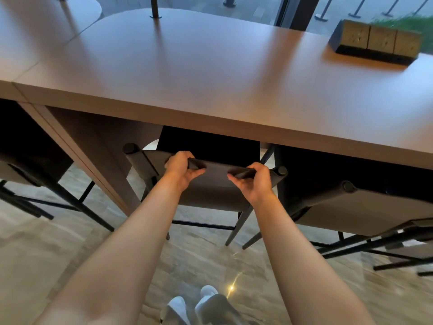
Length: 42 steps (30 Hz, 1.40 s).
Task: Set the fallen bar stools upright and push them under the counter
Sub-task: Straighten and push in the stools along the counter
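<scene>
left hand (181, 171) and right hand (251, 181) hold stool (215, 186) by counter (210, 90).

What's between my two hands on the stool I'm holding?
Only a bare stretch of the stool backrest lies between the left hand and the right hand. Both grip its top edge. The head view shows this.

Pale floor (70, 249) with a bright glint (231, 288) — tall windows (257, 8) behind a round table (89, 8)

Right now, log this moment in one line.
grey-backed black-framed bar stool: upright, partly under brown wooden counter | left grip: holds backrest top | right grip: holds backrest top
</scene>
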{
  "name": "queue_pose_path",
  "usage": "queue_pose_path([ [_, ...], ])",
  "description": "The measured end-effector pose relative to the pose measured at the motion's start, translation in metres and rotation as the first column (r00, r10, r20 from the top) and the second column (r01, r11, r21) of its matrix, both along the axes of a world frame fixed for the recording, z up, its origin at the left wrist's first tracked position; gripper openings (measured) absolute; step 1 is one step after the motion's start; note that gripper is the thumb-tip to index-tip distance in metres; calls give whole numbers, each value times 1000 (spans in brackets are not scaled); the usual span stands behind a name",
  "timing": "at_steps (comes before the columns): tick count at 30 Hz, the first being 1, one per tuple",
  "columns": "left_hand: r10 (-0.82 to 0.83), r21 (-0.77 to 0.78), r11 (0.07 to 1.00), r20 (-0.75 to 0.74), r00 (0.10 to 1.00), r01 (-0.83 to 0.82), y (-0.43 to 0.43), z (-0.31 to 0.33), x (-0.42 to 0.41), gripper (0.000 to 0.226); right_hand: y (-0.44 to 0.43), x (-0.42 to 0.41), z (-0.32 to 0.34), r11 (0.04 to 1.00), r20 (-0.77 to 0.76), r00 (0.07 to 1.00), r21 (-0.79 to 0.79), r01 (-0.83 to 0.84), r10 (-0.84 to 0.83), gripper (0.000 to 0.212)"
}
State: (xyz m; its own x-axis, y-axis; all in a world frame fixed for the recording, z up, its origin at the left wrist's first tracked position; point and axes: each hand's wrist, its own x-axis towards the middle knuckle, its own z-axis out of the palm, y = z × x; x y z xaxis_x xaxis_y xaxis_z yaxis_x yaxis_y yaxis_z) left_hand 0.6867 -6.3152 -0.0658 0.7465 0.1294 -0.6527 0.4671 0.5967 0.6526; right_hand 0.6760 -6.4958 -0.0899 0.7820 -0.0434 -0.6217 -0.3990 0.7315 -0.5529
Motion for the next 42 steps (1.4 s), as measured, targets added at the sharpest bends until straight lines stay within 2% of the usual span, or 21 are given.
queue_pose_path([
  [2, -5, 15, 1000, 8, 1000, 5, 0, 1, 0, 28, 0, 0, -2, 1000, 12, 1000, 0, -2, 2, 11],
  [8, -44, 40, 998, 38, 998, 43, 1, 1, -2, 11, -1, -1, -1, 1000, 33, 999, 0, -17, 17, 11],
  [20, -1, 26, 1000, 35, 999, 0, 1, -1, -7, 16, 1, -3, 3, 999, 4, 999, 20, -45, 45, 13],
  [27, 7, 8, 1000, 84, 996, -8, 8, -2, -14, 24, 7, -9, 3, 997, -17, 998, 45, -67, 68, 12],
  [33, 29, 11, 999, 63, 998, -30, 9, -4, -13, 19, 2, -14, 4, 988, -18, 988, 17, -156, 156, 5],
  [36, 51, -26, 998, 51, 997, -49, 10, -4, -14, 10, 0, -20, 3, 977, -47, 977, -33, -210, 209, 36],
  [38, 48, -58, 997, 64, 997, -44, 11, -4, -19, 7, 3, -25, 5, 968, -71, 969, -72, -241, 237, 49],
  [39, 35, -68, 997, 75, 997, -30, 11, -5, -22, 12, 4, -26, 6, 965, -89, 967, -92, -246, 239, 55],
  [42, 18, -74, 997, 105, 994, -10, 12, -10, -33, 50, 9, -28, 9, 957, -133, 964, -149, -247, 228, 68],
])
